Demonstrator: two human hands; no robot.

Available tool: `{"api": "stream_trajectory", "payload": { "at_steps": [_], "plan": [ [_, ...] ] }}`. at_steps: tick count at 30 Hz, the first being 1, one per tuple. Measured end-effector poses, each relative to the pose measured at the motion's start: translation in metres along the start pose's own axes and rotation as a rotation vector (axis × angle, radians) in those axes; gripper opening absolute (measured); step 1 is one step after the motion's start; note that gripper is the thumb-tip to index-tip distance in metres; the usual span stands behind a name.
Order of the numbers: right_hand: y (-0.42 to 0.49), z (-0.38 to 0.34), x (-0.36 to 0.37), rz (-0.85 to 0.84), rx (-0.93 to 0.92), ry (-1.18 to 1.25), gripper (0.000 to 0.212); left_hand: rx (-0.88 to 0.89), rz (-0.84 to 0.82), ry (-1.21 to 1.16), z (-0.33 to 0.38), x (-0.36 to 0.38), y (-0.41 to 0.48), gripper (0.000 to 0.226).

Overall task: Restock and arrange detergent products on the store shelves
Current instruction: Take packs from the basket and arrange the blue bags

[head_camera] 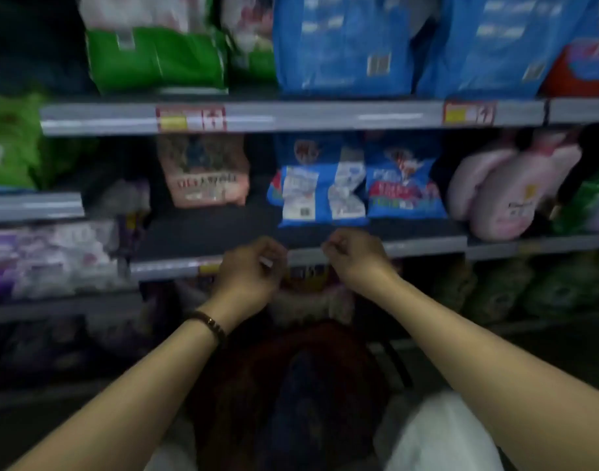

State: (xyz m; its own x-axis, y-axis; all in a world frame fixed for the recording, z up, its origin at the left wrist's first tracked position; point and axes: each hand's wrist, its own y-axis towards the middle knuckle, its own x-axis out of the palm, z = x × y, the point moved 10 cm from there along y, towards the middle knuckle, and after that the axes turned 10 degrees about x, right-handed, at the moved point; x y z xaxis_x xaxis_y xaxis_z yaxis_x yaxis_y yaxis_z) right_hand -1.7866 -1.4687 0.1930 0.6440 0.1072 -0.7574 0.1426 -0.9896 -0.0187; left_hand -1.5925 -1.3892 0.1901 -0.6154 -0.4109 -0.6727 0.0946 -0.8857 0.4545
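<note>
Frame blurred. Left hand (248, 270) and right hand (355, 253) are side by side at the grey front rail of the middle shelf (427, 248), not touching. Left fingers are curled, pinching a small white strip (266, 262); can't identify it. Right fingers are curled too; can't tell if they hold anything. Blue-and-white detergent bag (321, 195) stands on that shelf just behind the hands, neither touching it. Second blue detergent bag (405, 188) is against its right side. Pink detergent bag (204, 171) is further left, pink plastic bottles (502, 195) further right. Large blue bags (345, 45) and green bags (155, 52) are on the shelf above. Dark bracelet (209, 322) on left wrist.
</note>
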Motion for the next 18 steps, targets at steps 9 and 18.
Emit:
{"api": "stream_trajectory", "payload": {
  "at_steps": [9, 18],
  "plan": [
    [-0.071, 0.100, 0.183, -0.353, 0.257, -0.068, 0.037, -0.330, -0.206, -0.061, -0.087, 0.067, -0.131, 0.008],
    [-0.141, 0.197, 0.308, -0.716, 0.470, -0.234, 0.048, -0.478, -0.297, -0.180, -0.151, 0.121, -0.210, 0.022]
  ]
}}
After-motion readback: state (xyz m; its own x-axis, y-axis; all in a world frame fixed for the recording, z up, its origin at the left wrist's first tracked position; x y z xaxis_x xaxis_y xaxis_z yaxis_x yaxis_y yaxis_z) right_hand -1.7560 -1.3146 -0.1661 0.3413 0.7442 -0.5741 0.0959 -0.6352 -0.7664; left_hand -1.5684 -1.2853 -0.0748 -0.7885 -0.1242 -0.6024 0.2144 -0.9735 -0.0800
